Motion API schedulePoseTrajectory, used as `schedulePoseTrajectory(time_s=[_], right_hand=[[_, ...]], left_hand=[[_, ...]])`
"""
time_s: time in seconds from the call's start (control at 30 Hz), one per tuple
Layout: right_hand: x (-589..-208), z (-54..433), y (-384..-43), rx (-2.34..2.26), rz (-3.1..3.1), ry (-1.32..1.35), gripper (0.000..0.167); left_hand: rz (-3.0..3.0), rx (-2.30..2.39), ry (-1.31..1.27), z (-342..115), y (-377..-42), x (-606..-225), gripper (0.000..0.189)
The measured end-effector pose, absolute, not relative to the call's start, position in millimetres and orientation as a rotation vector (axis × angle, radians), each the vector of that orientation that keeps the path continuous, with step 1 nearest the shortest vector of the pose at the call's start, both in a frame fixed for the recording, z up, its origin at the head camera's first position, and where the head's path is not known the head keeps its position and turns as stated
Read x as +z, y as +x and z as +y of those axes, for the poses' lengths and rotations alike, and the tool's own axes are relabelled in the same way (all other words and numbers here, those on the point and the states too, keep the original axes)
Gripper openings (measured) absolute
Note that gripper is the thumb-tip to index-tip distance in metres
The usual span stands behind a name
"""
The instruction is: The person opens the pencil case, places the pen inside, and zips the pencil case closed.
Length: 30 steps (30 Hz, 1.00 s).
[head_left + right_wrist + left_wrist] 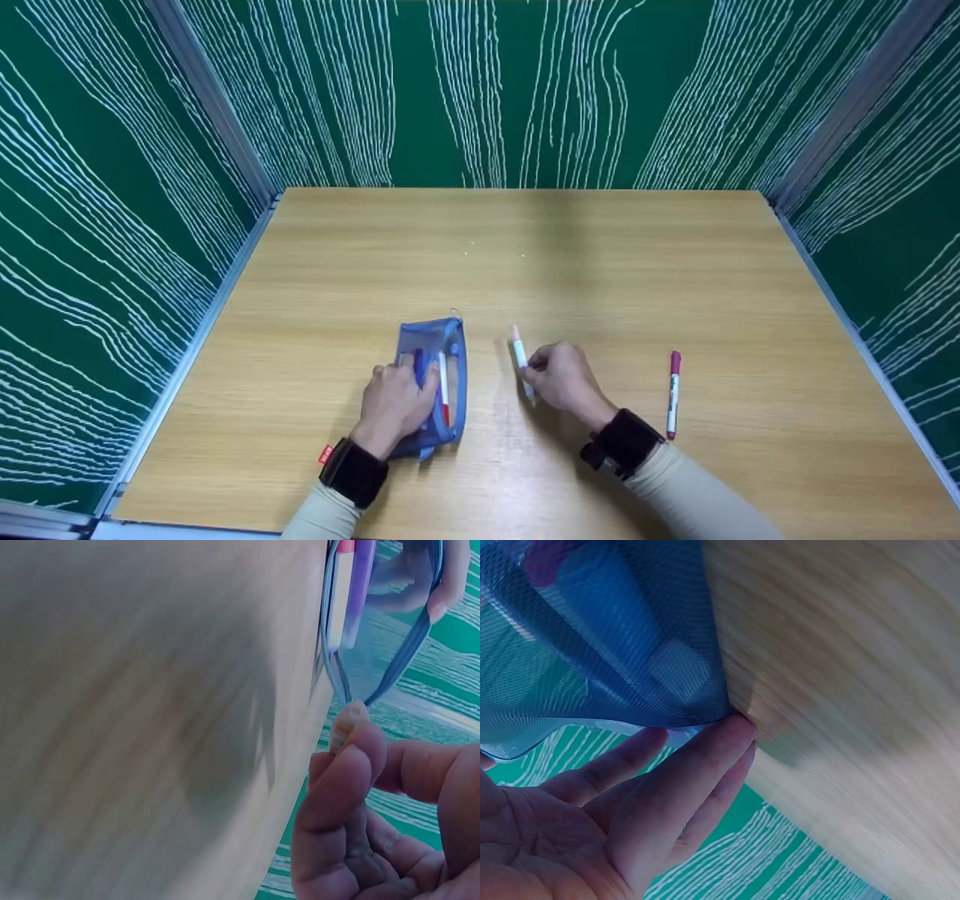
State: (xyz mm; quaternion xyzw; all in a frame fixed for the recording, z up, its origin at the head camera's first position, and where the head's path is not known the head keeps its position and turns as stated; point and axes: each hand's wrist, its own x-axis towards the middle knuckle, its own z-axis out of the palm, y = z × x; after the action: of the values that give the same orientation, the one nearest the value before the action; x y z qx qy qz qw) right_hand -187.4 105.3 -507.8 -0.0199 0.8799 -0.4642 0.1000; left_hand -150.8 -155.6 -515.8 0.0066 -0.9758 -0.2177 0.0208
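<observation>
A blue mesh pencil case (459, 405) lies unzipped left of the table's middle, its opening toward the right. My left hand (396, 401) holds its left side, thumb at the opening's edge and fingers along the mesh (615, 630). Inside show a white marker with a red end (444, 382) and a purple pen (361, 585). To the right of the case, my right hand (566, 377) pinches a white marker with a pale pink end (519, 349) between thumb and fingers. It slants close over the table, pink end pointing away from me; the fingers hide part of its barrel.
A white marker with a magenta cap (673, 394) lies on the wooden table (360, 247) beyond my right wrist. Green panels with white wavy lines (510, 97) enclose the table at the back and both sides. A few tiny white specks dot the tabletop.
</observation>
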Motion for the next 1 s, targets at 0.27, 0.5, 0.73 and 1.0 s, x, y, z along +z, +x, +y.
schedulePoseTrajectory(time_s=[0.27,0.5,0.73,1.0], right_hand=[[-507.5,88.8,-181.4,-1.396,2.539,-0.095,0.006],[-508.1,73.9,-177.5,-1.382,2.533,-0.135,0.008],[-509.0,55.4,-173.0,-1.369,2.526,-0.213,0.012],[-505.3,28.6,-169.7,-1.428,2.404,-0.206,0.011]], left_hand=[[-3.022,-0.688,0.018,-155.8,-150.6,-516.6,0.065],[-3.023,-0.685,0.018,-154.8,-149.7,-516.7,0.066],[-3.021,-0.653,0.029,-154.1,-149.5,-516.5,0.064],[-3.041,-0.665,0.040,-154.6,-151.7,-517.5,0.066]])
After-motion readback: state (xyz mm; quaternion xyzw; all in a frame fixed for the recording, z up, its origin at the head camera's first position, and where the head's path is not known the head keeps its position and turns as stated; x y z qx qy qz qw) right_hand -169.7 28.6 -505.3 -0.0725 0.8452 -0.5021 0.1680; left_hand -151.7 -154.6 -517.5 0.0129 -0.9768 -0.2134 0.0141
